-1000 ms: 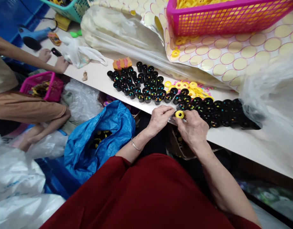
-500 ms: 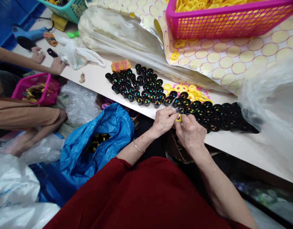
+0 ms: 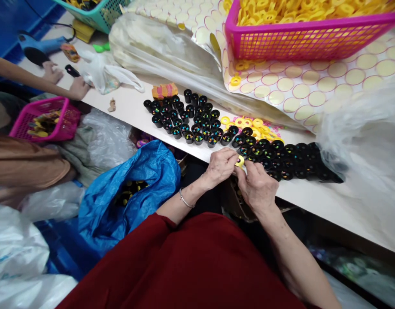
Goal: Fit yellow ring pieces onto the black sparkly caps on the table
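Note:
My left hand [image 3: 220, 165] and my right hand [image 3: 258, 183] meet at the table's front edge, fingers closed around a small yellow ring [image 3: 239, 161] with a dark and pink centre. The left fingers pinch its left side, while the right thumb and fingertips press from below and the right. Whether a black cup sits under the ring is hidden by my fingers. Just beyond stand rows of small black cups [image 3: 212, 140] with coloured bits inside. Loose yellow rings [image 3: 258, 123] lie behind them among tiny pink pieces.
A pink basket [image 3: 290, 40] of yellow rings stands at the back right. Clear plastic [image 3: 361, 124] drapes over the right-hand cups. A blue bag [image 3: 101, 201] is open below left. Another person's hands [image 3: 78, 88] rest at the far left, near a blue heat gun [image 3: 39, 45].
The yellow ring has turned so more of its face shows, and my right fingers have eased slightly away from it. At left, the other person's leg has shifted left.

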Action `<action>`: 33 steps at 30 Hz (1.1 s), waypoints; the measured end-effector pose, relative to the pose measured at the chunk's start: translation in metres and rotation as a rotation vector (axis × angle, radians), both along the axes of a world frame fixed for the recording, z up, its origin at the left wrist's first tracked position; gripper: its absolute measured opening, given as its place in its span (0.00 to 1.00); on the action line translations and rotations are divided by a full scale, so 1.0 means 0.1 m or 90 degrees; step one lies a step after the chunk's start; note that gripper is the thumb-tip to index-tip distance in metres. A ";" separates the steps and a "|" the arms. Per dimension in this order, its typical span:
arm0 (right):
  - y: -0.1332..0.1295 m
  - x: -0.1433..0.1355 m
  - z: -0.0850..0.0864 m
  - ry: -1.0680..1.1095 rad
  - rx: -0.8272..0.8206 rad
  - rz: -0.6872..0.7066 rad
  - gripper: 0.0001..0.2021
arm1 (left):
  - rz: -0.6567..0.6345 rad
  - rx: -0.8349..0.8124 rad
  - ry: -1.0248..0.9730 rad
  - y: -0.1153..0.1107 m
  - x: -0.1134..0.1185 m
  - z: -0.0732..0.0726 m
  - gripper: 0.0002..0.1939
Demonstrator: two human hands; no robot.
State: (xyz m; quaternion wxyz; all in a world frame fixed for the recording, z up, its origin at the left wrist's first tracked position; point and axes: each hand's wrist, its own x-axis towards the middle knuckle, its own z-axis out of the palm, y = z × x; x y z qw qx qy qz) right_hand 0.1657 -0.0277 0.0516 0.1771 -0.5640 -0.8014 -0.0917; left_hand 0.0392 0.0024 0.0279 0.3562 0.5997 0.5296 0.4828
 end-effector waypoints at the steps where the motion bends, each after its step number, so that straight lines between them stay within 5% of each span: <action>1: -0.02 -0.01 -0.02 0.024 -0.007 -0.008 0.18 | 0.004 0.005 0.001 0.00 -0.01 0.00 0.13; 7: -0.07 -0.14 -0.16 0.268 -0.128 -0.023 0.19 | 0.022 -0.004 0.006 -0.04 -0.06 0.03 0.13; 19: 0.02 -0.42 -0.10 1.051 -0.573 -0.216 0.23 | 0.051 -0.149 -0.167 -0.07 -0.09 0.04 0.08; 27: 0.06 -0.48 -0.10 1.165 -0.553 -0.258 0.16 | 0.083 -0.298 -0.280 -0.03 -0.05 0.03 0.09; 33: 0.07 -0.48 -0.07 1.190 -0.566 -0.265 0.13 | 0.085 -0.284 -0.275 -0.01 -0.07 0.05 0.08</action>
